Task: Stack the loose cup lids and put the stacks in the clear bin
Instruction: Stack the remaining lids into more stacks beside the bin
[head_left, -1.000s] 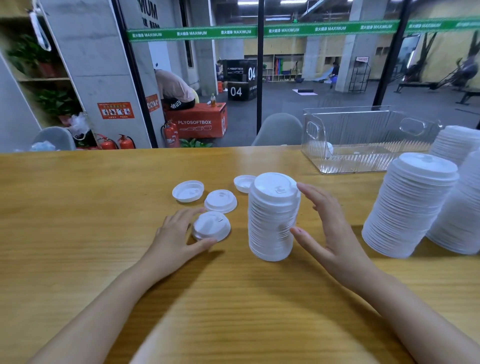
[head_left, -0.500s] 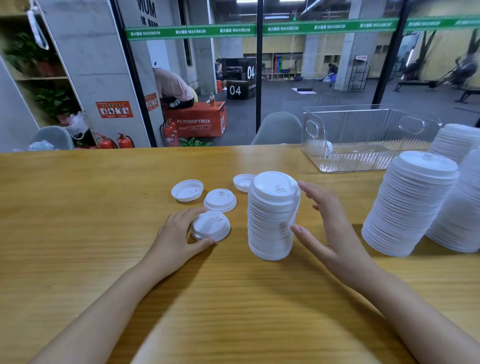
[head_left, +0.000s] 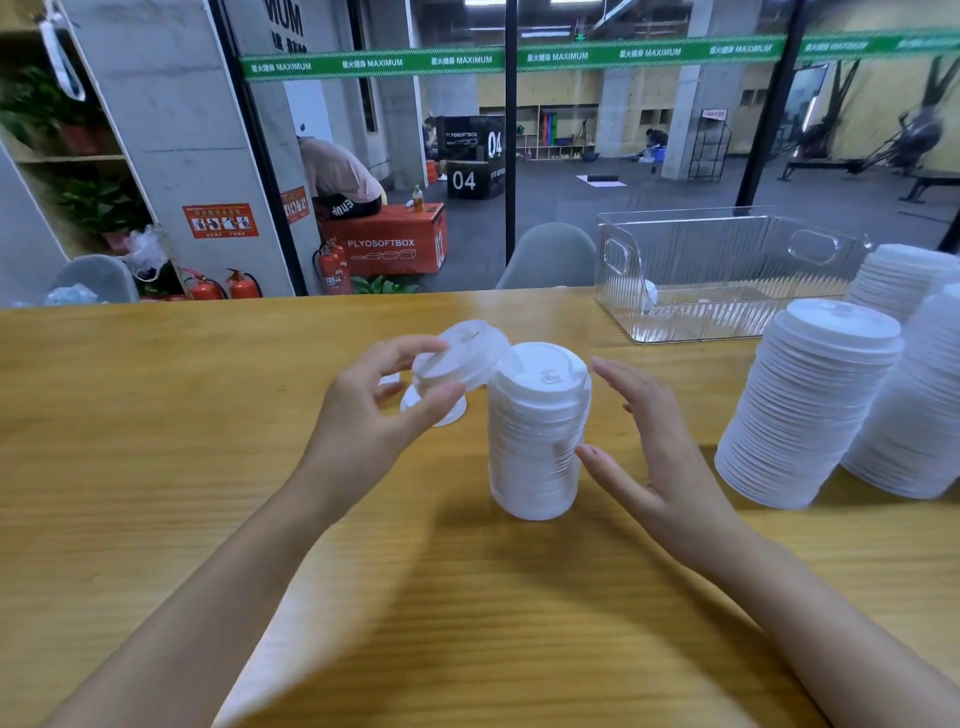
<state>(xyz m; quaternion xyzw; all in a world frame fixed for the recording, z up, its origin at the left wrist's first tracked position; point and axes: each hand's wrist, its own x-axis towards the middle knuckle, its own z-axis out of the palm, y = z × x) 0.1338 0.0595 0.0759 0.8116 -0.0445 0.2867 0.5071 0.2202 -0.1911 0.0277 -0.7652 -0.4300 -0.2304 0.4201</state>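
Nearest us on the wooden counter (head_left: 156, 467), our forearms reach toward a short upright stack of white lids (head_left: 537, 441). Its side is ridged where the rims nest, and the domed top lid has a small sip tab. Our right hand (head_left: 660, 457) stands just beside the stack's right side, fingers straight and spread, holding nothing. Our left hand (head_left: 374, 415) pinches a single lid (head_left: 462, 358) between thumb and curled fingers; it is tilted and raised off the counter, its edge just beside the stack's top. Behind that hand a flat lid (head_left: 449, 415) lies partly hidden. To the right lean the taller stacks (head_left: 810, 405). Farthest back stands the clear bin (head_left: 701, 260), with ribbed walls and handle cut-outs.
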